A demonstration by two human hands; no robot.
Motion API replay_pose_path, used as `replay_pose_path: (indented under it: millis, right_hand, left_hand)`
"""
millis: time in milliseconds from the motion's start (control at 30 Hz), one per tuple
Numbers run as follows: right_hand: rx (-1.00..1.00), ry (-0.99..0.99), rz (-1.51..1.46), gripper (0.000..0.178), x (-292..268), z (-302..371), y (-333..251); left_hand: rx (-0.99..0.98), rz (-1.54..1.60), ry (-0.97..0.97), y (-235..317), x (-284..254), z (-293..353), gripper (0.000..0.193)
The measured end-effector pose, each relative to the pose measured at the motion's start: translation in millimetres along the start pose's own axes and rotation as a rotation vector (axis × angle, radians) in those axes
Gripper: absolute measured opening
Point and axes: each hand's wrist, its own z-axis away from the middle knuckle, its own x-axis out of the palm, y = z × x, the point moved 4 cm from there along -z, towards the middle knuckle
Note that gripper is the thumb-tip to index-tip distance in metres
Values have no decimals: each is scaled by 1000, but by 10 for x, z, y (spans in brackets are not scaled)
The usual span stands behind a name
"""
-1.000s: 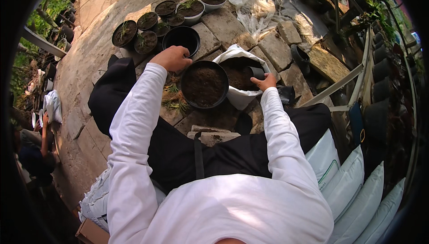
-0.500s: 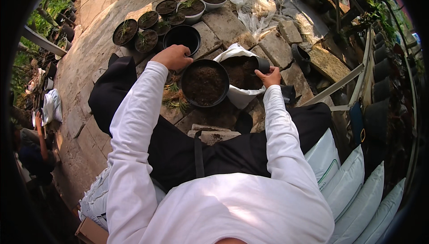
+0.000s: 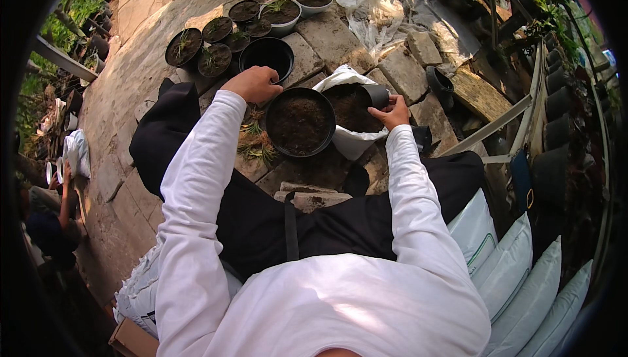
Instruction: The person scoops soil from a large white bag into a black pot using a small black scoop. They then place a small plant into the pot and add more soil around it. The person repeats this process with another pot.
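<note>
My left hand (image 3: 255, 85) is closed, its fingers curled between the empty black pot (image 3: 282, 63) and the rim of a black pot filled with dark soil (image 3: 300, 121). What those fingers grip, if anything, is hidden. In my right hand (image 3: 394, 112) is a small black pot (image 3: 377, 96), tilted at the right side of an opened white sack (image 3: 356, 142). Dark soil (image 3: 348, 106) lies inside the sack, just right of the filled pot. The small pot's inside is out of sight.
Several potted seedlings (image 3: 214, 60) stand beyond my left hand. Paving slabs (image 3: 402, 70) and crumpled clear plastic (image 3: 373, 10) lie far right. Pale filled bags (image 3: 504, 252) lean near right. Another person's hand (image 3: 65, 172) is at white pots far left.
My right hand has shifted slightly left, and the small pot has moved a little with it. My left hand keeps its place. The other person's hands and white pots have moved.
</note>
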Motion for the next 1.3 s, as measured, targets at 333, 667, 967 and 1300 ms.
replay_pose_path:
  millis: [333, 667, 967, 1300]
  right_hand:
    - [81, 40, -465, 87, -95, -37, -215]
    - [-435, -411, -209, 75, 64, 683, -1520]
    - [-214, -1, -182, 80, -89, 287, -909]
    - [304, -140, 320, 102, 479, 95, 471]
  left_hand:
    - [-8, -7, 3, -29, 16, -20, 47]
    - [-8, -25, -13, -31, 29, -28, 46]
    - [-30, -3, -10, -27, 24, -11, 47]
    - [-29, -1, -11, -21, 25, -30, 47]
